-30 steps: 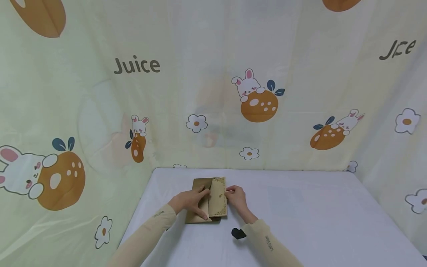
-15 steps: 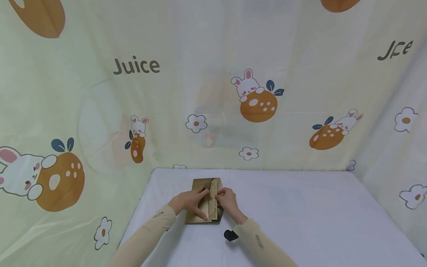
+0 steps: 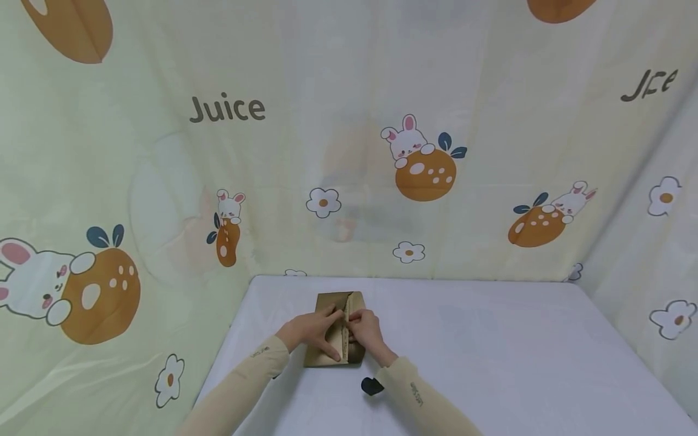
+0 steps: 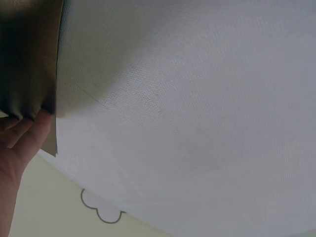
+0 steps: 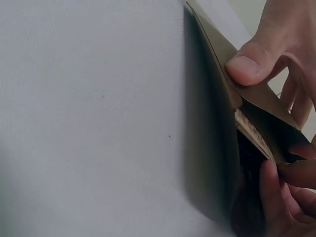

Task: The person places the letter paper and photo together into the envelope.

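Observation:
A gold-brown paper envelope (image 3: 329,299) lies on the white table, its side opening facing right in the head view. My left hand (image 3: 313,330) is spread over it, thumb and fingers pressing down its front panel near the opening. In the left wrist view, extended fingers (image 4: 34,136) lie against the dark gold paper. A beige card with a printed border (image 5: 253,131) sits partly inside the gaping opening, seen edge-on in the right wrist view. My right hand (image 3: 365,330) pinches the card's outer edge between thumb and fingers. The card's inner part is hidden by the envelope.
The white-covered table (image 3: 491,351) extends right and toward the front. A curtain (image 3: 349,151) printed with rabbits, oranges and flowers surrounds its back and sides. A small black object (image 3: 372,386) is beside the right sleeve cuff.
My right hand has moved left with the card, which has gone from lying broad over the envelope to mostly inside it. My left hand has stayed put.

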`<move>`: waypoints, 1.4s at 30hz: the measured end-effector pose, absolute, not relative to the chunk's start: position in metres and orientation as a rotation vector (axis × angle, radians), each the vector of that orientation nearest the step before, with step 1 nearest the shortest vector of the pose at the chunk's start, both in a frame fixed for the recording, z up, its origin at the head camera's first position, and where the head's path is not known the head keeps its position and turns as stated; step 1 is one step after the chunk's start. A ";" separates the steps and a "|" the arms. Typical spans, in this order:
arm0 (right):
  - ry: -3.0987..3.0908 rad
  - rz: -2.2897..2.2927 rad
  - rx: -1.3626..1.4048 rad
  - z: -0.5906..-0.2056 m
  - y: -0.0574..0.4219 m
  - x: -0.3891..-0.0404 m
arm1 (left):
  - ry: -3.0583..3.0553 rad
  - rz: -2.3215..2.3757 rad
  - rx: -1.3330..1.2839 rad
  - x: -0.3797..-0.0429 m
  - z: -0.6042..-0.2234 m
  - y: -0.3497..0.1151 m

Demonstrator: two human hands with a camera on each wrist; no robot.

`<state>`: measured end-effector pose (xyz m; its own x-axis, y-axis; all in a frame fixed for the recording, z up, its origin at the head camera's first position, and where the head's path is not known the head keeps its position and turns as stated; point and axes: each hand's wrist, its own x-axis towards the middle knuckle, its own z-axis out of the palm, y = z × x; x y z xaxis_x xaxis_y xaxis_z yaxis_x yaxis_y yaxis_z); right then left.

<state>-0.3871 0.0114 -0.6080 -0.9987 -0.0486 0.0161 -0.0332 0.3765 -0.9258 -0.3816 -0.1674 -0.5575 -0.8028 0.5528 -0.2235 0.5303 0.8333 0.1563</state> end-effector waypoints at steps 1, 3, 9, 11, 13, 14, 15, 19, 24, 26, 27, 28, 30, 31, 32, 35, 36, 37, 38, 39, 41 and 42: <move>2.592 -1.746 -0.068 -0.608 0.011 -0.387 | 2.754 0.125 0.832 -0.382 -0.558 -0.167; 2.587 -1.753 -0.063 -0.609 0.011 -0.388 | 2.751 0.132 0.836 -0.382 -0.558 -0.167; 2.584 -1.774 -0.074 -0.607 0.011 -0.387 | 2.765 0.133 0.845 -0.383 -0.560 -0.166; 2.596 -1.767 -0.097 -0.606 0.011 -0.385 | 2.761 0.142 0.845 -0.382 -0.560 -0.166; 2.602 -1.757 -0.107 -0.607 0.012 -0.385 | 2.750 0.153 0.846 -0.382 -0.559 -0.163; 2.602 -1.754 -0.101 -0.607 0.013 -0.384 | 2.744 0.160 0.843 -0.381 -0.559 -0.162; 2.608 -1.751 -0.105 -0.607 0.014 -0.384 | 2.739 0.162 0.840 -0.381 -0.559 -0.161; 2.611 -1.752 -0.096 -0.608 0.016 -0.382 | 2.735 0.161 0.830 -0.381 -0.560 -0.156; 2.613 -1.736 -0.102 -0.607 0.022 -0.381 | 2.737 0.127 0.845 -0.383 -0.563 -0.152; 2.636 -1.709 -0.107 -0.605 0.026 -0.381 | 2.743 0.107 0.853 -0.385 -0.564 -0.149; 2.655 -1.692 -0.115 -0.604 0.029 -0.380 | 2.748 0.094 0.857 -0.385 -0.564 -0.148; 2.658 -1.687 -0.116 -0.603 0.032 -0.380 | 2.753 0.082 0.858 -0.386 -0.564 -0.146; 2.653 -1.687 -0.117 -0.602 0.038 -0.379 | 2.762 0.054 0.850 -0.387 -0.565 -0.144; 2.644 -1.692 -0.109 -0.602 0.041 -0.379 | 2.766 0.044 0.844 -0.387 -0.565 -0.143; 2.626 -1.702 -0.107 -0.602 0.044 -0.378 | 2.771 0.024 0.836 -0.387 -0.565 -0.143; 2.544 -1.772 -0.082 -0.603 0.053 -0.377 | 2.790 -0.016 0.806 -0.386 -0.564 -0.144; 2.531 -1.792 -0.080 -0.603 0.057 -0.377 | 2.799 -0.027 0.797 -0.385 -0.564 -0.144; 2.533 -1.803 -0.083 -0.604 0.060 -0.377 | 2.811 -0.033 0.791 -0.384 -0.564 -0.145; 2.532 -1.812 -0.073 -0.604 0.063 -0.376 | 2.818 -0.046 0.785 -0.383 -0.564 -0.145; 2.533 -1.817 -0.061 -0.604 0.067 -0.376 | 2.831 -0.050 0.780 -0.382 -0.564 -0.146; 2.536 -1.817 -0.031 -0.605 0.073 -0.376 | 2.852 -0.059 0.774 -0.380 -0.565 -0.148; 2.532 -1.820 -0.020 -0.605 0.076 -0.376 | 2.863 -0.075 0.773 -0.380 -0.565 -0.149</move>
